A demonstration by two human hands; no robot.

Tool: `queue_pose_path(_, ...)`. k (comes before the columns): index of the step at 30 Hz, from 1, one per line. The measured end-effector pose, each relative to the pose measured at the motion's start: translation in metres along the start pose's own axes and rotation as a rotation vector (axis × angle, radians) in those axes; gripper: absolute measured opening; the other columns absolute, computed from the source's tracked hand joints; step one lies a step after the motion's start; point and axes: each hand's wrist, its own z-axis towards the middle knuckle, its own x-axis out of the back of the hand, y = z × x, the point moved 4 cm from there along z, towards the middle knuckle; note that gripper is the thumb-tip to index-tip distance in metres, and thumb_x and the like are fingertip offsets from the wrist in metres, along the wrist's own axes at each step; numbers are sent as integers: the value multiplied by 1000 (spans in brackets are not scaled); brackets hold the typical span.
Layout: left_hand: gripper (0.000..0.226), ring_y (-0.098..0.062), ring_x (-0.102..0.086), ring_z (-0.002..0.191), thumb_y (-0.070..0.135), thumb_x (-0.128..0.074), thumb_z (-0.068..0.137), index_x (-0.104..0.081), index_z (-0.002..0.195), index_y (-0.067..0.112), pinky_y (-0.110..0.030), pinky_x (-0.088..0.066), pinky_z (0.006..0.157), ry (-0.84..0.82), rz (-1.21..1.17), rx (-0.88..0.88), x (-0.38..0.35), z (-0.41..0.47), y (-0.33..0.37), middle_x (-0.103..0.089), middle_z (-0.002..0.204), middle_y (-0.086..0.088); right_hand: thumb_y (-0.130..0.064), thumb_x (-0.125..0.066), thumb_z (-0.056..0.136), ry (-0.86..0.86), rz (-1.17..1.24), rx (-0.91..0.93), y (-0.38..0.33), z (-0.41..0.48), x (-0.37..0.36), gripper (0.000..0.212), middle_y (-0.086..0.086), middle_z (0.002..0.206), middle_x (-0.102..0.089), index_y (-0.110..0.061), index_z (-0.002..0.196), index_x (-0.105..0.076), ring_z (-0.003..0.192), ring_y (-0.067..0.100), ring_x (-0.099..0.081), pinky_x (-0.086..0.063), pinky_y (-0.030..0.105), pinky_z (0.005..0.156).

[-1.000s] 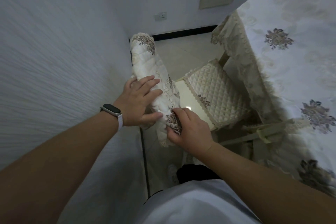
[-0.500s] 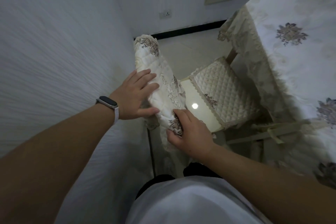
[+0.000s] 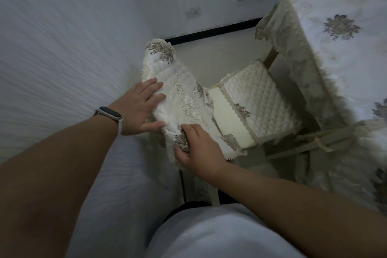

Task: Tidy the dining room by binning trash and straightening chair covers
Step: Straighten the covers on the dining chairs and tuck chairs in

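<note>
A cream quilted chair cover [image 3: 178, 81] with brown embroidered flowers is draped over the top of a chair back, seen from above in the middle of the view. My left hand [image 3: 139, 109] lies flat against the cover's left side, fingers straight, a dark band on its wrist. My right hand [image 3: 198, 150] grips the cover's near lower edge, fingers curled into the embroidered fabric. Below and to the right lies the seat [image 3: 230, 122] with a quilted seat cushion [image 3: 259, 98] shifted toward the table.
A white wall [image 3: 62, 58] runs close along the left. The table with a floral cloth [image 3: 345, 48] and lace fringe fills the right, the chair tucked against it. Pale floor [image 3: 219, 56] with a black skirting lies ahead. A socket [image 3: 193, 12] sits on the far wall.
My left hand has slid up along the cover's left side and flattened. My right hand keeps its grip at the near edge. The view has shifted slightly closer.
</note>
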Motion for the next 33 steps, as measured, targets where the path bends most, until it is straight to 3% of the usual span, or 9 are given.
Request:
queue_pose_path(5, 78, -43, -28, 143, 64, -44, 88, -52, 133, 0, -60, -32, 111, 0, -27, 77, 0, -6, 7, -39, 150, -26, -44, -64, 84, 16, 29, -12, 0, -1, -4, 59, 4, 124, -56, -15, 134, -52, 105, 28, -59, -56, 42, 71)
queue_pose_path(12, 75, -41, -23, 145, 61, -46, 88, -53, 138, 5, -59, -27, 114, 84, -131, 279, 2, -13, 32, -36, 153, -22, -43, -65, 81, 17, 83, -3, 5, 0, 7, 59, 3, 123, -56, -15, 132, -52, 105, 26, -59, -55, 41, 75)
queue_pose_path(18, 65, -47, -34, 137, 56, -55, 82, -62, 124, 8, -56, -31, 113, 209, -187, 453, 1, 2, 48, -42, 147, -23, -36, -71, 81, 6, 107, -18, 13, 5, 14, 62, 7, 121, -60, -10, 134, -53, 106, 28, -59, -54, 41, 82)
queue_pose_path(22, 65, -39, -41, 134, 56, -55, 81, -60, 129, 12, -48, -39, 106, 279, -303, 605, -5, 4, 53, -34, 154, -17, -35, -72, 80, -18, 103, 4, 12, 9, 14, 62, 8, 120, -60, -9, 133, -53, 107, 28, -58, -53, 41, 83)
queue_pose_path(29, 62, -35, -40, 136, 49, -56, 81, -61, 128, 8, -43, -37, 109, 337, -369, 581, -10, -4, 44, -33, 155, -19, -36, -74, 74, -22, 52, -1, 3, 20, 7, 54, 5, 108, -62, -13, 121, -58, 95, 26, -59, -47, 34, 71)
queue_pose_path(33, 61, -35, -39, 136, 47, -54, 83, -59, 130, 9, -45, -37, 108, 326, -345, 566, -10, -6, 39, -32, 156, -17, -35, -74, 73, -20, 58, -37, -6, 25, 1, 48, 6, 102, -59, -13, 113, -57, 88, 28, -58, -48, 37, 67)
